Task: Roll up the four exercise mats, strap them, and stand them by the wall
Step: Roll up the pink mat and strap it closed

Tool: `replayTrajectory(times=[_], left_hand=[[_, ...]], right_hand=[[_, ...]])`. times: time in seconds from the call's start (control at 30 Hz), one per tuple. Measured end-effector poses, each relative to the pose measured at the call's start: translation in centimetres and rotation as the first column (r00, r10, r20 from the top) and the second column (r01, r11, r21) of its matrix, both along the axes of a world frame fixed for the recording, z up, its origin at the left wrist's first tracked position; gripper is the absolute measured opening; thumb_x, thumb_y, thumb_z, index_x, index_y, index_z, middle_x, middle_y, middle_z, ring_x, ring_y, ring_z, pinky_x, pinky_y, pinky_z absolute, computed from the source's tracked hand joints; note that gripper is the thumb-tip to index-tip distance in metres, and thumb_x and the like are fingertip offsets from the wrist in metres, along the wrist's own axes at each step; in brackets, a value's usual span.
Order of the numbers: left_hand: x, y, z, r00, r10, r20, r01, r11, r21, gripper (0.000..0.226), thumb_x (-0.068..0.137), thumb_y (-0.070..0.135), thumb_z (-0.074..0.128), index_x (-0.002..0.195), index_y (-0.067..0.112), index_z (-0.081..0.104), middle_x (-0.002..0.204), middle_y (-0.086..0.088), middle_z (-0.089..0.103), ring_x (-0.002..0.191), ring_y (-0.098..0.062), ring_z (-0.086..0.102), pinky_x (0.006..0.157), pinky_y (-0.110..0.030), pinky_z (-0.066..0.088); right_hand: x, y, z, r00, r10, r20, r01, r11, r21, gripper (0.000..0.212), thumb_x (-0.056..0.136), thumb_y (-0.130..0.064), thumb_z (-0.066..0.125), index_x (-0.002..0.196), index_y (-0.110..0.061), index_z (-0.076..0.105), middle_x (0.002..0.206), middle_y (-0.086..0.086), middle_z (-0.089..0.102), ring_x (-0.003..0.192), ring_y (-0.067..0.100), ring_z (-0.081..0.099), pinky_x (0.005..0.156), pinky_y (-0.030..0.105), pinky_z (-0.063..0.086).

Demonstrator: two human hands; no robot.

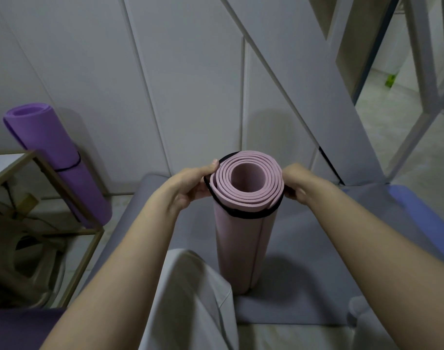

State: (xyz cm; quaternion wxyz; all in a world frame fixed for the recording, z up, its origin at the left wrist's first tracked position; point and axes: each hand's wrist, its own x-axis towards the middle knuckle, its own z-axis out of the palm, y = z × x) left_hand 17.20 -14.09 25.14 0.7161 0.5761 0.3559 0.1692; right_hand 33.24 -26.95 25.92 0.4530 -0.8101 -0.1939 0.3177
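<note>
Pink mat (238, 248), rolled, stands on end on a flat grey mat (304, 261), near the wall (190, 84). The left hand (190, 188) and right hand (299, 184) each pinch the black strap (243, 215) looped round its upper end, fingers curled on either side. The foam appears light, soft and springy, liable to unwind; it is best held round the coil at the strap. Count: two rolled mats, including a strapped purple mat (54, 152) leaning on the wall; two flat, grey and blue mat (423, 210); two straps visible.
</note>
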Motion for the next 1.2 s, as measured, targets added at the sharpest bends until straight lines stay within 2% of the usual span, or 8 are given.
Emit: replayTrajectory(times=[0.1, 0.17, 0.3, 0.43, 0.57, 0.73, 0.97, 1.2], left_hand=[[-0.1, 0.0, 0.0, 1.0, 0.019, 0.022, -0.017, 0.998, -0.058, 0.024, 0.096, 0.029, 0.053, 0.081, 0.014, 0.064, 0.061, 0.006, 0.069, 0.054, -0.003, 0.065, 0.053, -0.017, 0.054], [-0.3, 0.1, -0.2, 0.999, 0.028, 0.028, -0.026, 0.997, -0.079, 0.027, 0.097, 0.03, 0.051, 0.079, 0.014, 0.064, 0.06, 0.006, 0.068, 0.053, -0.003, 0.065, 0.053, -0.017, 0.054], [-0.1, 0.2, -0.1, 0.999, 0.048, 0.006, -0.048, 0.998, -0.04, 0.027, 0.095, 0.035, 0.052, 0.083, 0.014, 0.066, 0.068, 0.004, 0.068, 0.055, -0.004, 0.065, 0.054, -0.019, 0.055], [0.4, 0.0, -0.1, 0.998, 0.065, -0.018, -0.066, 0.998, -0.026, 0.031, 0.097, 0.035, 0.05, 0.078, 0.015, 0.065, 0.058, 0.006, 0.066, 0.05, -0.003, 0.063, 0.05, -0.018, 0.053], [0.7, -0.2, -0.1, 0.997, 0.081, -0.014, -0.081, 0.997, -0.015, 0.042, 0.099, 0.035, 0.047, 0.06, 0.02, 0.05, 0.039, 0.011, 0.043, 0.035, -0.001, 0.046, 0.042, -0.014, 0.046], [0.7, 0.0, -0.8, 0.993, 0.102, -0.055, -0.102, 0.995, 0.001, 0.033, 0.097, 0.034, 0.051, 0.068, 0.019, 0.056, 0.054, 0.006, 0.045, 0.047, -0.004, 0.044, 0.044, -0.013, 0.047], [1.0, 0.3, -1.2, 0.968, 0.197, -0.155, -0.138, 0.936, 0.325, 0.027, 0.099, 0.028, 0.048, 0.078, 0.012, 0.051, 0.068, -0.004, 0.054, 0.057, -0.012, 0.046, 0.045, -0.014, 0.044], [1.2, 0.6, -0.5, 0.96, 0.141, -0.241, 0.0, 0.862, 0.507, 0.021, 0.098, 0.015, 0.043, 0.091, 0.006, 0.061, 0.073, -0.012, 0.051, 0.059, -0.019, 0.038, 0.045, -0.02, 0.033]], right_hand=[[0.7, -0.6, -0.2, 0.818, -0.071, -0.571, 0.197, 0.967, 0.163, 0.04, 0.094, 0.008, 0.026, 0.064, -0.008, 0.048, 0.039, 0.002, 0.052, 0.036, 0.011, 0.051, 0.038, 0.018, 0.043], [1.5, -1.0, -0.2, 0.634, -0.046, -0.772, 0.318, 0.925, 0.206, 0.042, 0.093, 0.01, 0.022, 0.069, -0.008, 0.052, 0.041, -0.001, 0.053, 0.05, 0.005, 0.051, 0.05, 0.02, 0.045], [2.2, -2.2, -0.4, 0.506, 0.029, -0.862, 0.387, 0.885, 0.257, 0.027, 0.082, 0.008, 0.033, 0.076, -0.005, 0.056, 0.057, -0.004, 0.05, 0.062, 0.005, 0.045, 0.066, 0.024, 0.038], [2.8, -3.0, -1.5, 0.444, 0.09, -0.891, 0.43, 0.851, 0.301, 0.048, 0.094, -0.029, 0.04, 0.056, -0.006, 0.057, 0.056, -0.005, 0.047, 0.055, 0.011, 0.047, 0.069, 0.023, 0.039], [2.0, -2.8, -1.9, 0.547, 0.187, -0.816, 0.297, 0.868, 0.398, 0.036, 0.085, -0.022, 0.055, 0.05, -0.013, 0.053, 0.04, -0.009, 0.035, 0.033, 0.003, 0.034, 0.045, 0.01, 0.03], [0.7, -1.7, -2.8, 0.71, 0.144, -0.689, 0.283, 0.838, 0.467, 0.063, 0.1, -0.017, 0.042, 0.037, -0.017, 0.047, 0.031, -0.011, 0.023, 0.023, 0.004, 0.02, 0.029, 0.008, 0.012], [-0.9, -0.2, -3.0, 0.896, -0.207, -0.393, 0.346, 0.88, 0.325, 0.034, 0.092, -0.019, 0.057, 0.06, -0.014, 0.045, 0.031, -0.008, 0.037, 0.025, 0.004, 0.029, 0.03, 0.011, 0.023], [-0.7, 0.5, -2.7, 0.937, -0.197, -0.288, 0.278, 0.92, 0.275, 0.028, 0.093, -0.034, 0.057, 0.071, -0.016, 0.057, 0.065, 0.0, 0.053, 0.054, 0.013, 0.044, 0.048, 0.022, 0.039]])
